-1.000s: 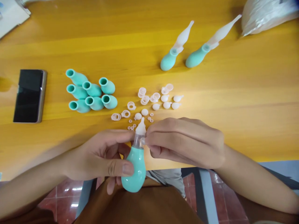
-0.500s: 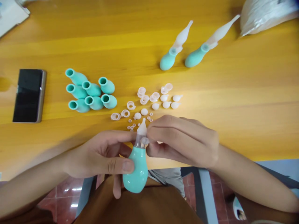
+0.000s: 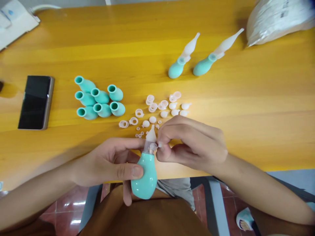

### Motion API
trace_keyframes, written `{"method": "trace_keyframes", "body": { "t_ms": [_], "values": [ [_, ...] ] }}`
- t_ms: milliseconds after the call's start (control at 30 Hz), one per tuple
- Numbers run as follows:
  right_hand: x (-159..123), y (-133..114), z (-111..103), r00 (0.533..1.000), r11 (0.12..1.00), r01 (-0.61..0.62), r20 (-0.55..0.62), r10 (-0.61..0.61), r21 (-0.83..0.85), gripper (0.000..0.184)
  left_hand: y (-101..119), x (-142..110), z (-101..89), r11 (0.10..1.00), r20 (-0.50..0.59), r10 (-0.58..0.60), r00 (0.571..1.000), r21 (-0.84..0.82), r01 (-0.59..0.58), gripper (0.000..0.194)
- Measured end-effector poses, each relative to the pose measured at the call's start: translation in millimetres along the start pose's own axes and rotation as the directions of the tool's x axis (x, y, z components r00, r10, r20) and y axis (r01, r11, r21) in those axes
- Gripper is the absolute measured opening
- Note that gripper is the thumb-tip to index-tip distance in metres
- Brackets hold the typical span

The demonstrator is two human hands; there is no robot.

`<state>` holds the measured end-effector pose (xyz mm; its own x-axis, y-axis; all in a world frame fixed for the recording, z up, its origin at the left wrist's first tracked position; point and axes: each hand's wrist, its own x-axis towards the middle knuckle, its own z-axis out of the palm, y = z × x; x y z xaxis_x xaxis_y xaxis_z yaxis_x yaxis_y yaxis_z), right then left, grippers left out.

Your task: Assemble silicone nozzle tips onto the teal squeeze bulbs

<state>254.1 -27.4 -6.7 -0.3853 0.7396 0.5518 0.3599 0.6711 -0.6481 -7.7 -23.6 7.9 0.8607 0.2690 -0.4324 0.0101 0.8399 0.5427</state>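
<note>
While half-curled left hand (image 3: 105, 164) holds teal bulb (image 3: 148, 182) over counter edge (image 3: 177, 175), right hand (image 3: 194, 144) pinches clear plug (image 3: 159, 144); white tips (image 3: 163, 114) close beyond.

Phone (image 3: 35, 102) left of bulbs (image 3: 101, 96), small parts (image 3: 152, 119) to their right

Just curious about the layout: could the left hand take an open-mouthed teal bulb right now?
Probably not straight away: the left hand is gripping a white-tipped teal bulb. Otherwise the way looks free; the open-mouthed teal bulbs stand just beyond the hand, with nothing visible between.
</note>
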Motion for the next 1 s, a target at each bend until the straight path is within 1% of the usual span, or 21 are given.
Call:
{"method": "trace_keyframes", "body": {
  "t_ms": [100, 133, 167, 233, 267, 300, 367, 433, 467, 600, 700, 800, 933, 1000],
  "values": [
    [4, 5, -6, 0.995, 0.996, -0.089, -0.045, 0.089, -0.006, 0.016, -2, -3, -0.5, 0.992, -0.050, -0.084, 0.995, 0.089, 0.088, 0.061],
    [5, 8, -9, 0.995, 0.996, -0.088, -0.041, 0.087, -0.013, 0.016, -3, -4, -0.6, 0.990, -0.053, -0.084, 0.995, 0.108, 0.089, 0.064],
    [6, 12, -13, 0.998, 0.998, -0.061, -0.021, 0.061, -0.024, 0.016, -3, -5, -0.7, 0.990, -0.062, -0.060, 0.996, 0.125, 0.067, 0.065],
    [7, 22, -19, 0.995, 0.997, 0.044, 0.092, -0.038, -0.064, 0.017, -2, -8, -0.9, 0.987, -0.076, 0.046, 0.996, 0.160, -0.033, 0.068],
    [7, 26, -22, 0.984, 0.990, 0.098, 0.159, -0.081, -0.104, 0.017, -2, -10, -1.1, 0.979, -0.095, 0.111, 0.989, 0.182, -0.092, 0.068],
    [7, 29, -23, 0.968, 0.977, 0.150, 0.226, -0.113, -0.153, 0.016, -1, -11, -1.4, 0.967, -0.125, 0.173, 0.977, 0.209, -0.145, 0.068],
    [7, 33, -23, 0.935, 0.933, 0.237, 0.325, -0.144, -0.269, 0.013, 1, -14, -1.8, 0.940, -0.200, 0.268, 0.942, 0.270, -0.210, 0.068],
    [8, 33, -19, 0.907, 0.882, 0.308, 0.389, -0.160, -0.357, 0.016, 3, -14, -1.8, 0.908, -0.246, 0.343, 0.907, 0.333, -0.253, 0.065],
    [8, 32, -17, 0.899, 0.860, 0.331, 0.406, -0.163, -0.387, 0.019, 4, -13, -1.6, 0.891, -0.243, 0.374, 0.895, 0.362, -0.274, 0.063],
    [7, 32, -7, 0.894, 0.804, 0.369, 0.414, -0.170, -0.467, 0.027, 8, -8, -1.0, 0.827, -0.184, 0.461, 0.868, 0.444, -0.345, 0.047],
    [6, 34, -6, 0.896, 0.788, 0.378, 0.405, -0.180, -0.486, 0.026, 9, -7, -3.4, 0.805, -0.180, 0.474, 0.862, 0.486, -0.341, 0.047],
    [4, 37, -9, 0.899, 0.812, 0.372, 0.391, -0.196, -0.450, 0.021, 11, -6, -7.5, 0.761, -0.184, 0.505, 0.843, 0.555, -0.335, 0.045],
    [4, 43, -15, 0.919, 0.885, 0.306, 0.351, -0.178, -0.352, 0.013, 13, -5, -12.1, 0.651, -0.113, 0.600, 0.792, 0.644, -0.402, 0.036],
    [5, 44, -17, 0.924, 0.912, 0.268, 0.352, -0.152, -0.309, 0.013, 12, -4, -13.4, 0.617, -0.090, 0.618, 0.781, 0.671, -0.410, 0.034]
  ]
}}
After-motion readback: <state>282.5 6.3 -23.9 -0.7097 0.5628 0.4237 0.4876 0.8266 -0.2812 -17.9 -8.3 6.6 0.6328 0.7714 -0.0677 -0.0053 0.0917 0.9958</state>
